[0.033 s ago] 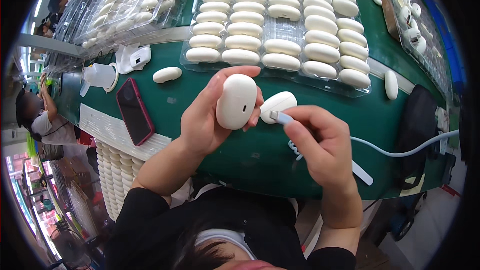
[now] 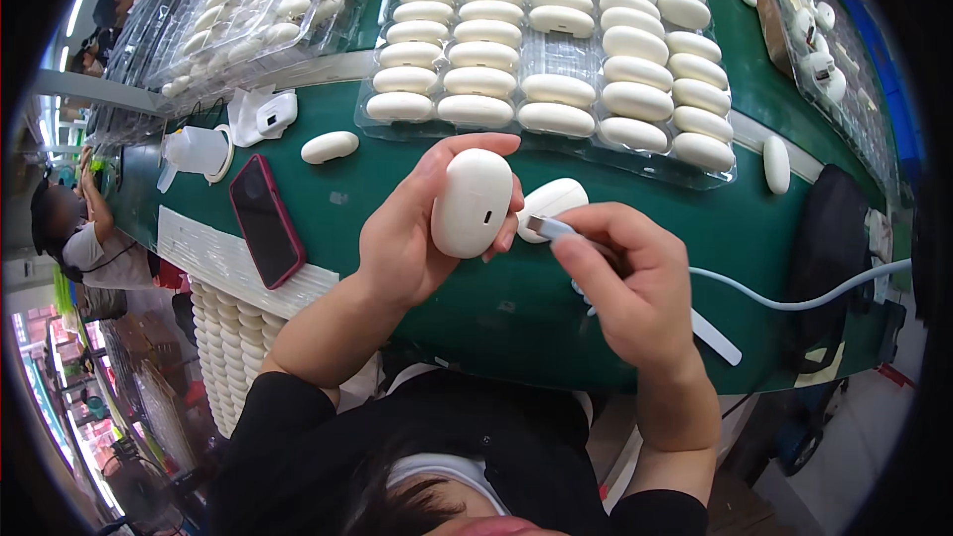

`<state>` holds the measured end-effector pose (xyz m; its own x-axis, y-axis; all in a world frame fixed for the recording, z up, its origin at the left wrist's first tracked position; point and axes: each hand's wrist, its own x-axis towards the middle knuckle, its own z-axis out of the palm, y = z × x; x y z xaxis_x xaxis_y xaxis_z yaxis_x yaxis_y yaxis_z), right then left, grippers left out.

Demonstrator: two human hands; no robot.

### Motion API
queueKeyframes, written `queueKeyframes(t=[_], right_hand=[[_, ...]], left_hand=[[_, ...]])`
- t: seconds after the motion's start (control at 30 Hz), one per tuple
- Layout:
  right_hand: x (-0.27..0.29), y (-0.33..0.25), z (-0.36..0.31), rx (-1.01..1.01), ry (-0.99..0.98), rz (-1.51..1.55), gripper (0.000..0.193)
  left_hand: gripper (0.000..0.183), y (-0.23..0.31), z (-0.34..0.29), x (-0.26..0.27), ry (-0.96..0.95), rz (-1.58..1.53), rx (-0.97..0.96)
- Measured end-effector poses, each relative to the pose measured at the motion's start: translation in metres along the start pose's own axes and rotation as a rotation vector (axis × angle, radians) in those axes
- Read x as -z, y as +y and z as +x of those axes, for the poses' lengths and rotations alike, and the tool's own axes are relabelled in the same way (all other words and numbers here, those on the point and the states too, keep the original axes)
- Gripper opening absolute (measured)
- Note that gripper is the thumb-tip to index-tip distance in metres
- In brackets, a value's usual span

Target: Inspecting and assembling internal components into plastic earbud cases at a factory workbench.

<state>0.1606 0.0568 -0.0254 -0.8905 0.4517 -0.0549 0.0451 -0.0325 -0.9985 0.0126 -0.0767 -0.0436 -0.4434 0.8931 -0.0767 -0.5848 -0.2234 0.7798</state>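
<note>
My left hand (image 2: 395, 238) is closed round a smooth white oval case (image 2: 469, 201), held upright above the table. A small dark port slot shows on its side, turned toward my right hand. Pinched between thumb and fingers of my right hand (image 2: 640, 283) is the metal-tipped plug (image 2: 549, 227) of a pale blue charging cable (image 2: 764, 301). The plug points left at the held case, with a gap between them. Behind the plug, a second white case (image 2: 558, 201) lies on the green table (image 2: 476, 313), partly covered by my fingers.
A clear plastic tray (image 2: 563, 57) with rows of white cases stands beyond my hands. Single cases (image 2: 330, 147) lie left and right of it. A red-edged phone (image 2: 266, 223) and a white cup (image 2: 197, 153) are at left, a black bag (image 2: 826, 248) at right. Another person (image 2: 104, 248) sits far left.
My right hand and the plug have shifted slightly left and up, closer to the held case. My left hand stays almost where it was.
</note>
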Motion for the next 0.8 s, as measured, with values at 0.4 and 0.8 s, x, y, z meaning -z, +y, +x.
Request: queueKeyframes(t=[0.4, 0.8], right_hand=[[-0.019, 0.008, -0.003, 0.148, 0.076, -0.359, 0.013], [-0.031, 0.023, -0.003, 0.241, 0.106, -0.429, 0.014]], left_hand=[[0.053, -0.011, -0.007, -0.005, 0.063, 0.173, 0.086], [0.048, -0.021, -0.017, -0.008, 0.119, 0.775, -0.165]])
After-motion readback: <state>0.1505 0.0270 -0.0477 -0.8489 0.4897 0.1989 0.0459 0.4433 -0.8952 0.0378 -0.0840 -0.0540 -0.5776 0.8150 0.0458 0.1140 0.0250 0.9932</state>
